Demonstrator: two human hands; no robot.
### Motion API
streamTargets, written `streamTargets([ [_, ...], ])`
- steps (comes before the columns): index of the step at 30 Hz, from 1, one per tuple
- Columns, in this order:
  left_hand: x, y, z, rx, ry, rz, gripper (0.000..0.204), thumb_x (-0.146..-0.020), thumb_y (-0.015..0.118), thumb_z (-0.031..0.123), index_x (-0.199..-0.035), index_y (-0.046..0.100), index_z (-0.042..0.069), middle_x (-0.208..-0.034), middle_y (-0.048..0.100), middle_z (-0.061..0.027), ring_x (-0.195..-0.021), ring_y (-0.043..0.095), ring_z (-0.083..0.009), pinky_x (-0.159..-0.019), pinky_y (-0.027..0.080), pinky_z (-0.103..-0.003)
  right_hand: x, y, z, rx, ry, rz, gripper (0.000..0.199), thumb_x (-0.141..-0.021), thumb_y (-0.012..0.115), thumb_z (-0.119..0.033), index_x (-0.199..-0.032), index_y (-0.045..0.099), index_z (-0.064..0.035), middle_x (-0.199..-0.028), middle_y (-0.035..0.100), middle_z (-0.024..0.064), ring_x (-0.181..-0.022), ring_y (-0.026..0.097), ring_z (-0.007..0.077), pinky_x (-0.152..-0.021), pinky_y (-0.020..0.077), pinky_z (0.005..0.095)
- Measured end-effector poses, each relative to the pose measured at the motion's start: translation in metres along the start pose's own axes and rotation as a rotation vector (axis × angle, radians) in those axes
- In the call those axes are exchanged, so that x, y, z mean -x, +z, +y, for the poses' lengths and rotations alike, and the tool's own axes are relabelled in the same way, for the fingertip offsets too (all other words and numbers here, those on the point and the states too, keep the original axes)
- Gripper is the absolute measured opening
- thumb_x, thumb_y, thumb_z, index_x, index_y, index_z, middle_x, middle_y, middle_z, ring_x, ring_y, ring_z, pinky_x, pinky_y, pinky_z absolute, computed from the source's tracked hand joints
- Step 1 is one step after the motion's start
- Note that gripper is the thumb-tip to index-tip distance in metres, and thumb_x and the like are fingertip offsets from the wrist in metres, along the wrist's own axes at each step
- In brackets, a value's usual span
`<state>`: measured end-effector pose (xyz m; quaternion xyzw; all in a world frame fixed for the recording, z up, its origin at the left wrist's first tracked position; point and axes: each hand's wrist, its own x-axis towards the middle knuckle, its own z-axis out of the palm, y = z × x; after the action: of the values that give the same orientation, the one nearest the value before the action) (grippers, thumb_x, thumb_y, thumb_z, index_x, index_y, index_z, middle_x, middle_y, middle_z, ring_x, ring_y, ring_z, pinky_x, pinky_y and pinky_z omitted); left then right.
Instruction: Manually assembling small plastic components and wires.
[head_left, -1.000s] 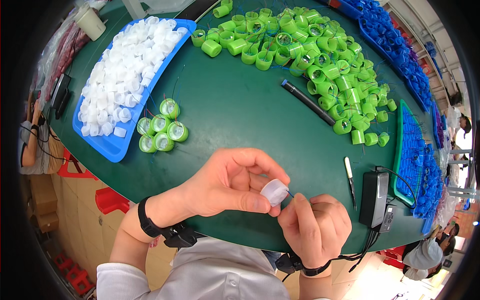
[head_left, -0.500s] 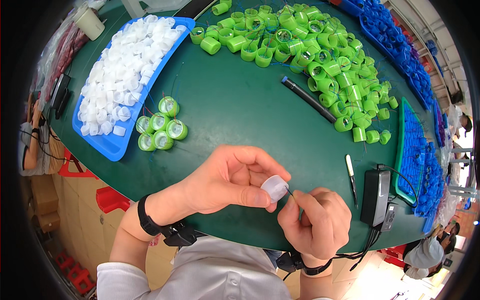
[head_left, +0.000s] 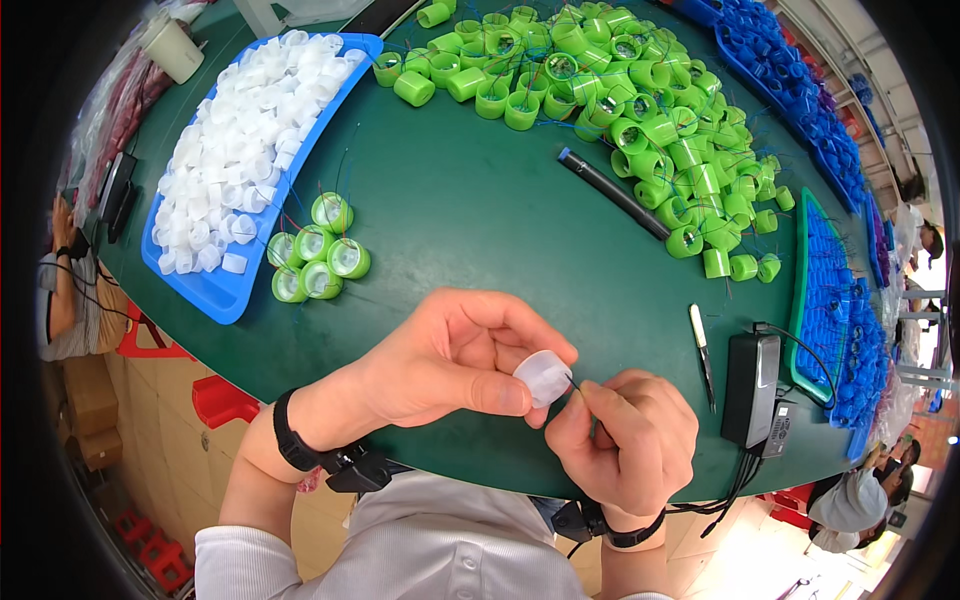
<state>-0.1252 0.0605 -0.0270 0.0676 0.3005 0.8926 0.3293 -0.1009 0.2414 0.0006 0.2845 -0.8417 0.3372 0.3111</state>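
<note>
Between the thumb and fingers of my left hand [head_left: 465,355] is a translucent white plastic cap [head_left: 543,378], tilted with its side toward my right hand. My right hand [head_left: 635,430] pinches a thin dark wire [head_left: 573,382] that comes out of the cap. Left of my hands stands a small group of green caps [head_left: 320,280] with whitish insides and loose wires. A blue tray [head_left: 225,300] beyond them is heaped with white caps [head_left: 225,160].
Across the far side spreads a big pile of green caps [head_left: 690,150] with wires. A black pen [head_left: 612,195] lies before it. Tweezers [head_left: 702,350] and a black power box [head_left: 750,390] are at right, near a green-rimmed tray [head_left: 803,300] of blue parts. Co-workers sit at both sides.
The cap and both hands have shifted very slightly left, while the whole view has moved a little. The grips on cap and wire look the same.
</note>
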Motion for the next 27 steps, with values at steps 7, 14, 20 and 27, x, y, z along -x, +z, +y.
streamTargets([
  [7, 0.0001, 0.0015, 0.0018, -0.028, -0.019, 0.017, 0.039, -0.071, 0.075, 0.000, -0.106, 0.058, -0.006, -0.102, 0.060, -0.0217, -0.081, 0.063, -0.0248, -0.069, 0.054, -0.034, 0.0000, -0.0004, -0.0004, -0.025, 0.012, 0.017, 0.024, -0.060, 0.068, 0.008, -0.081, 0.062, 0.0000, -0.057, 0.046, 0.0011, -0.047, 0.049, 0.0169, -0.047, 0.0444, 0.0264],
  [14, 0.0003, -0.0001, -0.0002, -0.021, -0.015, 0.012, 0.038, -0.071, 0.075, 0.000, -0.105, 0.059, -0.007, -0.102, 0.060, -0.0218, -0.084, 0.063, -0.0250, -0.069, 0.054, -0.034, -0.0001, 0.0002, -0.0015, -0.045, 0.021, 0.011, 0.021, -0.061, 0.069, 0.007, -0.080, 0.061, -0.0010, -0.057, 0.047, 0.0010, -0.047, 0.050, 0.0166, -0.048, 0.0458, 0.0267],
  [20, 0.0005, 0.0015, 0.0002, -0.003, -0.028, 0.019, 0.039, -0.071, 0.075, 0.001, -0.105, 0.059, -0.006, -0.102, 0.060, -0.0210, -0.084, 0.063, -0.0255, -0.070, 0.054, -0.034, -0.0004, -0.0003, -0.0016, -0.060, 0.050, -0.003, 0.019, -0.064, 0.071, 0.004, -0.079, 0.061, -0.0023, -0.057, 0.048, -0.0003, -0.048, 0.051, 0.0162, -0.048, 0.0454, 0.0262],
  [27, 0.0003, 0.0031, 0.0003, -0.031, -0.021, 0.029, 0.040, -0.070, 0.076, 0.001, -0.106, 0.059, -0.006, -0.100, 0.060, -0.0200, -0.084, 0.062, -0.0250, -0.070, 0.054, -0.035, 0.0001, 0.0005, -0.0019, -0.074, 0.068, 0.007, 0.019, -0.065, 0.072, 0.003, -0.078, 0.060, -0.0027, -0.058, 0.049, -0.0003, -0.048, 0.051, 0.0162, -0.048, 0.0447, 0.0262],
])
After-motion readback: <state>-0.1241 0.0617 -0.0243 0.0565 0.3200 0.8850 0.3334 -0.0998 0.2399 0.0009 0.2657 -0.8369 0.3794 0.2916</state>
